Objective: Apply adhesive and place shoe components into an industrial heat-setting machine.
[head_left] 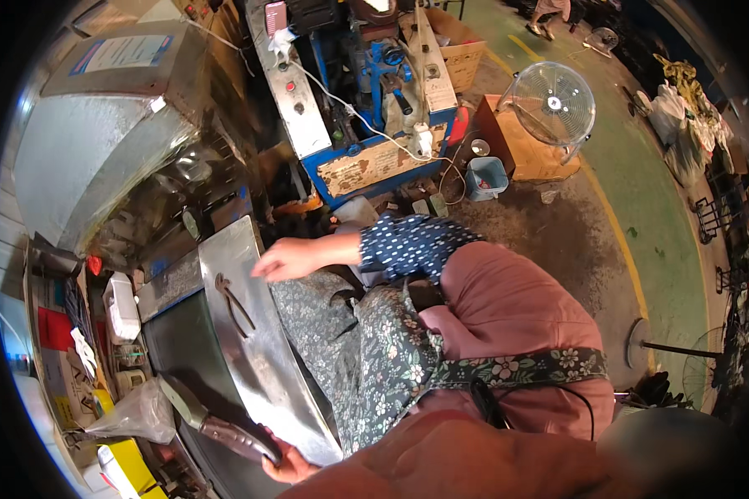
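Observation:
My left hand grips one end of a long, shiny dark-brown piece that looks like a shoe; its far end is olive green. It lies over the dark belt-like surface and the edge of a bare metal plate. My right hand, below a dotted blue sleeve, is over the plate's upper edge. Its fingers are bent and close together; what they hold, if anything, is hidden. Near it on the plate lie dark pincers, apart from both hands.
A grey hooded machine stands at the left. Beyond my right arm is a blue-framed machine with a white cable. A blue bucket and a floor fan stand farther right. A plastic bag and a yellow box are lower left.

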{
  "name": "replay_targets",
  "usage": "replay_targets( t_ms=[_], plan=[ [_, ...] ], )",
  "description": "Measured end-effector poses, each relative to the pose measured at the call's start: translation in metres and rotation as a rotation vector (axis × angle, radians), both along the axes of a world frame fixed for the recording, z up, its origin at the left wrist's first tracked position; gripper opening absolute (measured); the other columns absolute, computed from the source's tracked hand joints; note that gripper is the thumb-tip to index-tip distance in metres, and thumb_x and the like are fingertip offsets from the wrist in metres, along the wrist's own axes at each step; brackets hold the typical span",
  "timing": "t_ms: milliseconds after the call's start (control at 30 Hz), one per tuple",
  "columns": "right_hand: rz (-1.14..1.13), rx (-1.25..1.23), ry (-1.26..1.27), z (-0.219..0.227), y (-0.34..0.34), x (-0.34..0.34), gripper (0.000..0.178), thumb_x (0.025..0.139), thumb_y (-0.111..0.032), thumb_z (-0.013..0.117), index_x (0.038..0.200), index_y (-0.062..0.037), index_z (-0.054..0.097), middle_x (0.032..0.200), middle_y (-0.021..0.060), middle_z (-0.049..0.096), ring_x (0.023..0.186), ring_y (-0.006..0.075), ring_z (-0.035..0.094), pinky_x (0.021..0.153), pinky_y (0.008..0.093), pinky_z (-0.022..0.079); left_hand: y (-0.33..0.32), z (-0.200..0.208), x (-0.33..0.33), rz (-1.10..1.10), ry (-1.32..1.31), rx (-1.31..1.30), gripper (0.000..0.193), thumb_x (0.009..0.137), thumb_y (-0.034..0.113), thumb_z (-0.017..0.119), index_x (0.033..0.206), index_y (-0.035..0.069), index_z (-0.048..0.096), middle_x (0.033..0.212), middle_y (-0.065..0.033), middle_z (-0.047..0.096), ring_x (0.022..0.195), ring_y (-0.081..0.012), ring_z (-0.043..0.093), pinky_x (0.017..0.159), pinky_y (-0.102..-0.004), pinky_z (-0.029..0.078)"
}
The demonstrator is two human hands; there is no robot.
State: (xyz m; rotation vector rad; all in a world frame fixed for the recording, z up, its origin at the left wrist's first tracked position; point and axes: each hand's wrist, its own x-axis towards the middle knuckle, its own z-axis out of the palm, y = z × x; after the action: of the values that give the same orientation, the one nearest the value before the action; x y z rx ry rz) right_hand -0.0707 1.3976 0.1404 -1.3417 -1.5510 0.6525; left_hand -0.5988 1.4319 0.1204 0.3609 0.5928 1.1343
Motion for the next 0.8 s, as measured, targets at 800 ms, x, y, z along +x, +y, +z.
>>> replay_targets(
  t_ms=[800],
  plan=[
    [0.082,-0.044,-0.484,0.074,-0.078,-0.009,0.047,0.066,-0.056,0.074,0.102,-0.0274,0.073,0.08,0.0092,0.07,0.073,0.0325,0.067,0.065,0.0444,0.053,-0.008,0.015,0.372,-0.601,0.297,0.158,0.034,0.102,0.028,0.043,0.105,-0.002,0.06,0.099,-0.0129,0.065,0.092,-0.0232,0.062,0.082,-0.0361,0.052]
  ],
)
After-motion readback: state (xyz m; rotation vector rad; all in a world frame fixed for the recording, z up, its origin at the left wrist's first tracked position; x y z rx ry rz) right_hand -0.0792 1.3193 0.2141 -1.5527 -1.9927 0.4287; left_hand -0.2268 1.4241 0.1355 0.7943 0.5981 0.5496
